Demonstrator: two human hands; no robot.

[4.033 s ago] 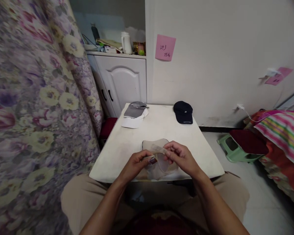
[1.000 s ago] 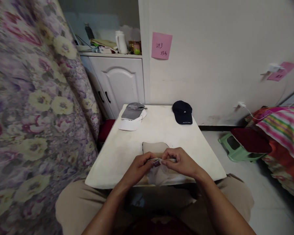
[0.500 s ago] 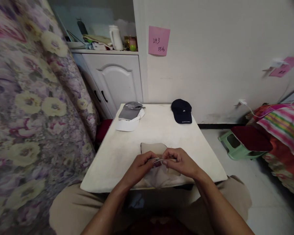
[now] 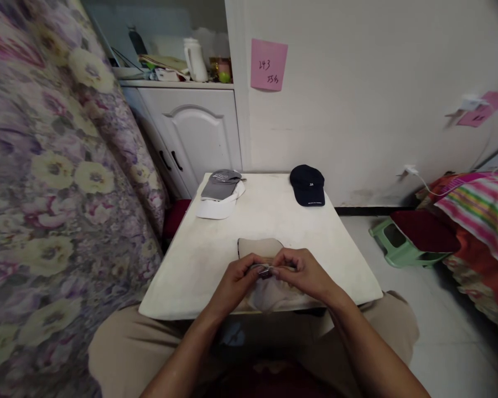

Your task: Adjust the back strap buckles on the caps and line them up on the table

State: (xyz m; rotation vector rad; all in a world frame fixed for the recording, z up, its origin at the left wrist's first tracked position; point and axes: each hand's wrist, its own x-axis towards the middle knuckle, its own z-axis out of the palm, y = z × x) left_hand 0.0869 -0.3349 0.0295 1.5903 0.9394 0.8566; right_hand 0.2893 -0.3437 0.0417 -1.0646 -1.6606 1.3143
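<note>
A beige cap [image 4: 259,247] lies at the near edge of the small white table [image 4: 191,265], its brim pointing away from me. My left hand [image 4: 234,283] and my right hand [image 4: 305,274] meet over its back. Both pinch the cap's rear strap and a small dark buckle [image 4: 265,271] between fingertips. A navy cap [image 4: 307,186] sits at the table's far right. A grey cap [image 4: 221,184] rests on a white cap [image 4: 218,207] at the far left.
A floral curtain [image 4: 45,166] hangs along the left. Behind the table stand a white cabinet [image 4: 199,132] with clutter on top and a wall bearing a pink note [image 4: 269,64]. A green stool [image 4: 402,246] with a dark red cushion and a striped bed [image 4: 477,215] are at the right.
My hands have stayed at the beige cap's back strap, drawing closer together over the buckle. The view has shifted slightly; the caps on the table have not moved.
</note>
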